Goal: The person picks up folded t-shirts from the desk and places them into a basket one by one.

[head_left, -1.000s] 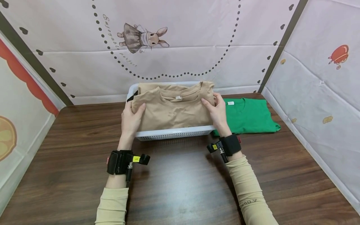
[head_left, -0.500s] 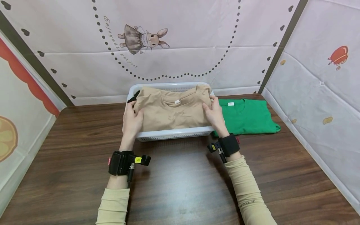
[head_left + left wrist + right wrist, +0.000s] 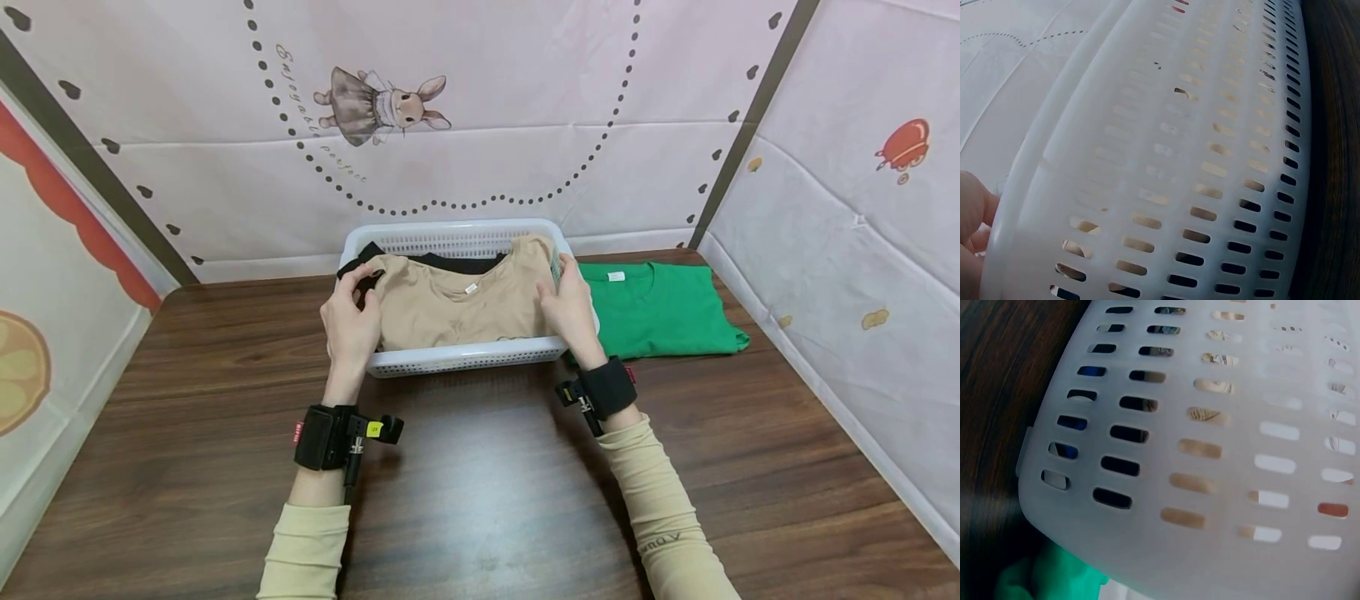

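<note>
A folded beige T-shirt [image 3: 457, 312] lies in the white perforated basket [image 3: 450, 358], its neckline and white tag facing up. Black cloth [image 3: 468, 264] shows behind and left of it. My left hand [image 3: 351, 325] is over the basket's left end, fingertips at the shirt's shoulder, thumb held apart. At the right end, my right hand [image 3: 568, 308] is beside the shirt's other shoulder, with a gap between thumb and fingers. Some fingers of both hands are hidden. In the left wrist view, part of the left hand [image 3: 972, 215] shows beyond the basket rim [image 3: 1029, 169].
A folded green T-shirt [image 3: 660, 312] lies on the brown wooden table [image 3: 480, 483], right of the basket. Behind the basket hangs a pale printed curtain [image 3: 510, 158]. More printed sheets rise at the left and right sides.
The beige T-shirt has moved down and toward me into the basket, uncovering the black cloth and the basket's back wall. Both hands have loosened from its shoulders.
</note>
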Available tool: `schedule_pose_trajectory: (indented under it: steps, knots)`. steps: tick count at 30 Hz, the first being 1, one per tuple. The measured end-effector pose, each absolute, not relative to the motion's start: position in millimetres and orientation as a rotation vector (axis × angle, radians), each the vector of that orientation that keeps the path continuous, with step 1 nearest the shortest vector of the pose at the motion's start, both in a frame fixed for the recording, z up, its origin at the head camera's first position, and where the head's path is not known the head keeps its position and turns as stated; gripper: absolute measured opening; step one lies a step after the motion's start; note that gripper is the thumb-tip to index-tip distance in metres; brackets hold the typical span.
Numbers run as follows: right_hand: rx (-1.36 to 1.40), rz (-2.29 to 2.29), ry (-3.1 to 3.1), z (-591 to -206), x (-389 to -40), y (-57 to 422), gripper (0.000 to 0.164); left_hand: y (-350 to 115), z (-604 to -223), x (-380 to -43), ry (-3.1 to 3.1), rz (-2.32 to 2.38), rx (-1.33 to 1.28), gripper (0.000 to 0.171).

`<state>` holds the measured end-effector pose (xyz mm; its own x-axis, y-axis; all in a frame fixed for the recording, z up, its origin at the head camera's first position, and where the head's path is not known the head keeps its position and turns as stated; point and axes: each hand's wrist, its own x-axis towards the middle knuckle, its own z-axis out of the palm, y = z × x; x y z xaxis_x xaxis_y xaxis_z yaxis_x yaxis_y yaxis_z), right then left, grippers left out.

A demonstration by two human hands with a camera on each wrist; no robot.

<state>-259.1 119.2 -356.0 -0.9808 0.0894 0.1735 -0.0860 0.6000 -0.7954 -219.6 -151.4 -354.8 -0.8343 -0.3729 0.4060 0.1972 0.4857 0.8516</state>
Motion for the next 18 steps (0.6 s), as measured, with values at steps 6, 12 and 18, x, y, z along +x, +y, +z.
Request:
schedule_pose_trajectory:
  steps: [6,12,18]
  knots:
    - [0.030,1.401,-2.499,-356,-260,124,0.053,-150,-359,-223,-2.141,-1.302,-0.181,0.025]
    - [0.024,1.425,-2.375,-358,-263,143,0.047,-150,-360,-222,-2.431,-1.355,-0.709,0.017]
    - [-0.128,1.398,-2.466,-373,-272,176,0.047,-153,-358,-218,-2.775,-1.355,-0.877,0.027]
